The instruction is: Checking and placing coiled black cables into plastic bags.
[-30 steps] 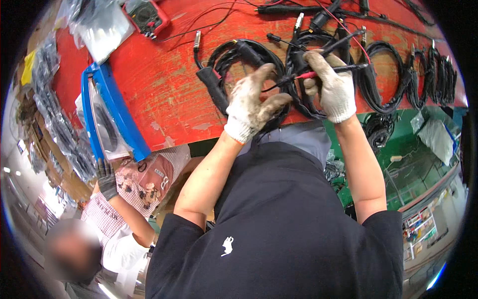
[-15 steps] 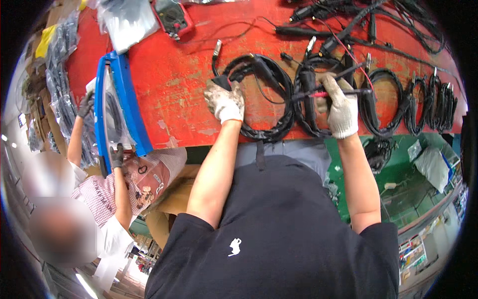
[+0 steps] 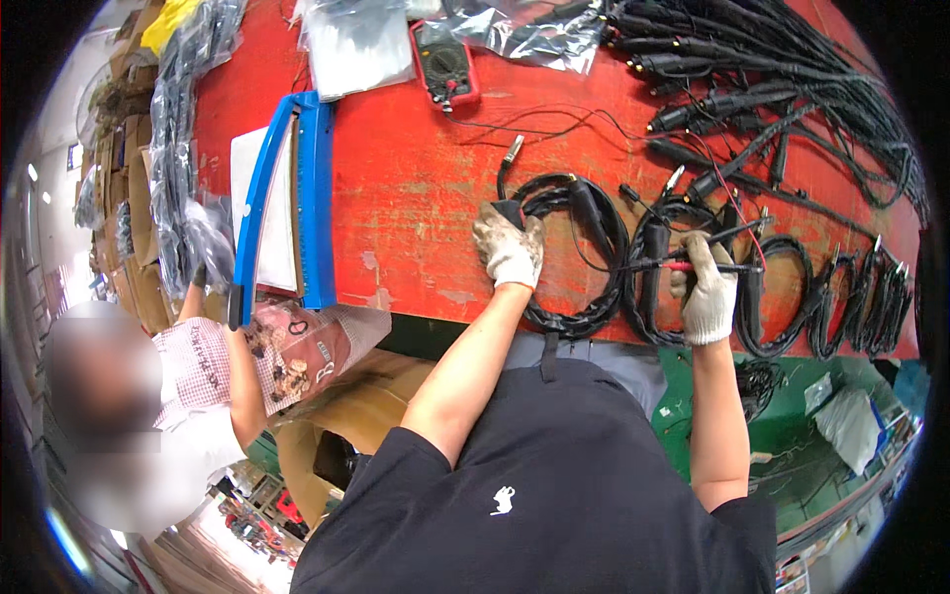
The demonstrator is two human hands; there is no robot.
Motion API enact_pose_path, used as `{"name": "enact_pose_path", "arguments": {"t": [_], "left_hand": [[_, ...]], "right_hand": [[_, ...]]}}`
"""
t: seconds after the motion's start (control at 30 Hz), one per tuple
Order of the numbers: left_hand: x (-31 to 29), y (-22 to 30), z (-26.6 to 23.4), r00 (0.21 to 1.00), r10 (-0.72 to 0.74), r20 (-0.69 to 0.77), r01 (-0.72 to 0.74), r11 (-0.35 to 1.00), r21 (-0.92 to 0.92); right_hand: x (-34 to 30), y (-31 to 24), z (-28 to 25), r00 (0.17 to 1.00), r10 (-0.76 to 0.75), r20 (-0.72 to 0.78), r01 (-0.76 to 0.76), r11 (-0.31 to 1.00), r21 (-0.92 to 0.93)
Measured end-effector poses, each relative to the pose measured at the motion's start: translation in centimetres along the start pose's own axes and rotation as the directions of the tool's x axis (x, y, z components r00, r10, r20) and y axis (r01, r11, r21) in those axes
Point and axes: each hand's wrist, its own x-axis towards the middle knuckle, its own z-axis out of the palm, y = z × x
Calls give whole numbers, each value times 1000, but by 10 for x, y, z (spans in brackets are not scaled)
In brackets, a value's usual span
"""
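My left hand (image 3: 511, 249), in a soiled white glove, is closed around the black connector end (image 3: 509, 212) of a coiled black cable (image 3: 616, 252) lying on the red table. A metal plug (image 3: 513, 148) sticks up from a short lead just beyond that hand. In my gloved right hand (image 3: 709, 297) are test probes, one with a red part (image 3: 679, 265) and one black (image 3: 740, 230). The probes point left over a second cable coil (image 3: 638, 302); whether a tip touches metal I cannot tell. A thin red lead (image 3: 720, 170) runs back from them.
A red-edged multimeter (image 3: 445, 64) lies at the back beside clear plastic bags (image 3: 356, 49). More coils (image 3: 777, 346) line the right front edge, with a heap of black cables (image 3: 772, 74) behind. At left stand a blue paper cutter (image 3: 317, 198) and a co-worker (image 3: 213, 381).
My view has shifted, so the table sits lower and further right. Both my hands keep their holds. The co-worker's clear bag has moved off the blue cutter to its left.
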Motion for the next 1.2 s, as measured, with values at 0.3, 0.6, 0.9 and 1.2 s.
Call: {"name": "enact_pose_path", "arguments": {"t": [0.3,0.6,0.9,1.2], "left_hand": [[2,-8,-6,995,-34,90,38,999,-38],[2,-13,4,999,20,34,-14,988,-153],[12,3,-30,997,-21,70,32,987,-160],[229,78,-100,929,136,-345,-236,934,-267]], "right_hand": [[-3,-7,17,999,20,27,-18,997,-70],[1,-12,33,999,39,-3,-39,992,-123],[8,-18,40,995,84,-51,-92,982,-162],[7,-26,41,996,83,-44,-87,991,-104]]}}
